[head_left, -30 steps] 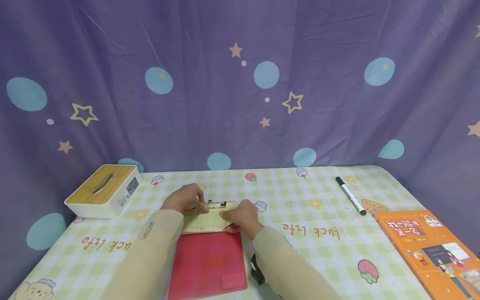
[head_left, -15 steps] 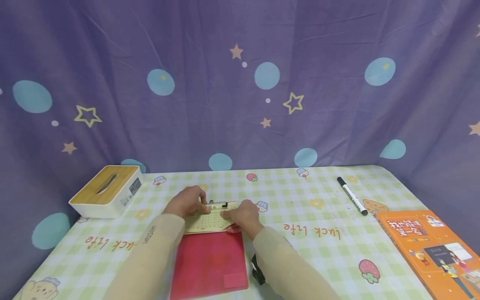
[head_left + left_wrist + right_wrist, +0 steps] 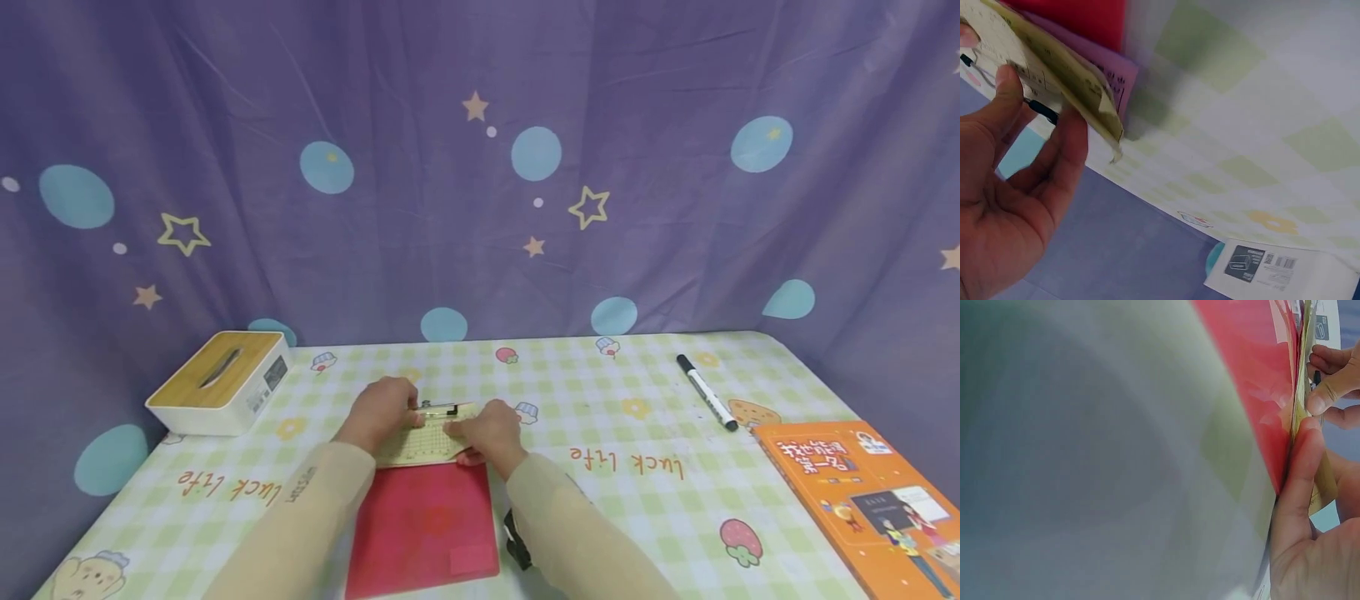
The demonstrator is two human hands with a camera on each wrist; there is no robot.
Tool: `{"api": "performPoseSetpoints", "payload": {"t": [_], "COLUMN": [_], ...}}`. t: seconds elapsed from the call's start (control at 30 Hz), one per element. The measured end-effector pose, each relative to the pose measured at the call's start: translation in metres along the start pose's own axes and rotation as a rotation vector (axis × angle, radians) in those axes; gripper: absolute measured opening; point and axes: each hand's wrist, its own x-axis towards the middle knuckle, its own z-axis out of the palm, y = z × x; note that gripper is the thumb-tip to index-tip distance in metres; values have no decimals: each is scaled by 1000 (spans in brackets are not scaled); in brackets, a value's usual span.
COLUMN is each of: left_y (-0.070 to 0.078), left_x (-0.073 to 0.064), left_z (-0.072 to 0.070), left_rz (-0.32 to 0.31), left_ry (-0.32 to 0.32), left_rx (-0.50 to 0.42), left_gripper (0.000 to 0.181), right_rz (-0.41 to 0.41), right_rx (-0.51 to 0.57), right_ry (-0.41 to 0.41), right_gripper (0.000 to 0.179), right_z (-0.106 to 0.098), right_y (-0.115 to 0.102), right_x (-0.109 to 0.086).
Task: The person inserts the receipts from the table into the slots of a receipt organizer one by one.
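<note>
A red clip folder (image 3: pixel 423 529) lies on the table in front of me, a metal clip (image 3: pixel 441 410) with black tips at its far end. Yellow printed papers (image 3: pixel 420 446) cover its upper part. At the clip my left hand (image 3: pixel 382 412) pinches with thumb and fingers; in the left wrist view a black tip (image 3: pixel 1042 111) of the clip shows between them. My right hand (image 3: pixel 491 435) grips the papers' right edge, thumb on top and fingers beneath. A purple-pink sheet (image 3: pixel 1110 62) shows under the papers, whose edges fan apart in the left wrist view.
A white tissue box (image 3: pixel 221 383) with a wooden lid stands at the back left. At the right lie a marker (image 3: pixel 707 392) and an orange book (image 3: pixel 855 500). A black object (image 3: pixel 516 542) is partly hidden by my right sleeve. A purple curtain (image 3: pixel 480 208) hangs behind the table.
My left hand has shifted slightly right and nearer along the papers' edge. My right hand keeps its grip. The whole head view has drifted a little to the right.
</note>
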Motion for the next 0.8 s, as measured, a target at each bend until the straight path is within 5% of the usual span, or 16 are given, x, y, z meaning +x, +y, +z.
{"api": "performPoseSetpoints", "payload": {"t": [0.2,0.8], "left_y": [2,-2], "left_x": [0,-7], "left_z": [3,6], "left_rz": [34,93], "left_ry": [18,41], "left_rx": [97,80], "left_gripper": [30,17], "right_rz": [-15,-19], "right_rx": [6,-5], "right_ry": [-4,-4], "right_gripper": [34,32], "right_z": [-1,-2], "right_y": [1,-2], "right_x": [0,-5]}}
